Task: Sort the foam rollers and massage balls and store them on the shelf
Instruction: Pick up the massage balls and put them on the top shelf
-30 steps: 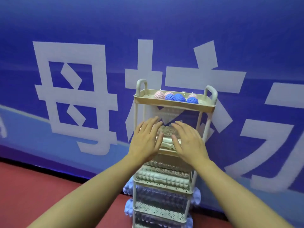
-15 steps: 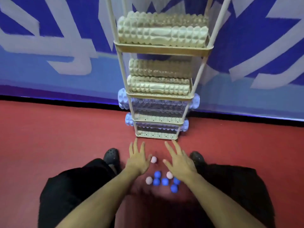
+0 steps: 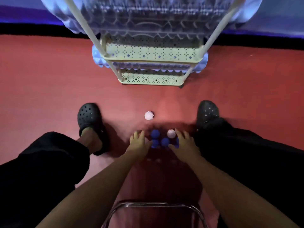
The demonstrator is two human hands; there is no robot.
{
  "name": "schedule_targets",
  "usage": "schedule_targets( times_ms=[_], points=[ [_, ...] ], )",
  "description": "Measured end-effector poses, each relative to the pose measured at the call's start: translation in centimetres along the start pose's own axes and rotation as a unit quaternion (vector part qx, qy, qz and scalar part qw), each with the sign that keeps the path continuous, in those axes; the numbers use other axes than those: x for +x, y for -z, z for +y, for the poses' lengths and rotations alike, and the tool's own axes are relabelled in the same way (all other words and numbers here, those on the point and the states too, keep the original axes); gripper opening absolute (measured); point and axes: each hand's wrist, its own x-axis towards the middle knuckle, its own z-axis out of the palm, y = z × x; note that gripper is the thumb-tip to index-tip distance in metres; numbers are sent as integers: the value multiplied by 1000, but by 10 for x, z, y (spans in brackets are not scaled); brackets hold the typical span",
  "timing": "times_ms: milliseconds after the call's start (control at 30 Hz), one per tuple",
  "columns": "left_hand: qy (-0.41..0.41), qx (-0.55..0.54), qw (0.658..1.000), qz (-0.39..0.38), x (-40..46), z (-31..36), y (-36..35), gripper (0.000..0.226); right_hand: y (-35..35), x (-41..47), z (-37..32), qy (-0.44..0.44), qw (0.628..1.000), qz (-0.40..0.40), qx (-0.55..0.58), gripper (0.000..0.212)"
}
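From my remote seat, much is hidden: the shelf [image 3: 153, 54] is cut off by the top edge, so I see only its two lowest tiers, and the rollers there are blurred. A pale blue roller [image 3: 148, 22] fills the upper of those tiers and a second roller [image 3: 201, 65] lies on the bottom tier; both have their long axis running left to right, ends jutting past the shelf's posts. On the red floor [image 3: 41, 79] in front of the shelf's lower edge, a pink ball [image 3: 149, 115] sits alone. Nearer me, a cluster of blue balls [image 3: 155, 134] and another pink ball [image 3: 171, 133] lies between my hands. The left hand [image 3: 139, 143] rests at the cluster's left side, fingers spread and open, and partly covers something pale I cannot make out. The right hand [image 3: 184, 143] sits at the cluster's right side, also open and spread, its fingers hiding part of a blue ball; neither hand grips anything. The hands are apart, with the balls between them. Black clogs flank the scene, the left clog [image 3: 89, 119] and right clog [image 3: 208, 112], above dark trouser legs [image 3: 41, 162]. A curved metal frame [image 3: 154, 204] crosses the bottom edge, cut off.
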Motion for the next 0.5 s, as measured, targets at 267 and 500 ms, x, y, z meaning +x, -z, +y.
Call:
schedule_targets(
  times_ms=[267, 500],
  points=[
    [27, -20, 998, -61, 59, -15, -57, 73, -41, 58, 16, 76, 990, -47, -109, 81],
    [51, -45, 997, -22, 88, -7, -76, 67, -58, 77, 16, 94, 987, -48, -125, 69]
  ],
)
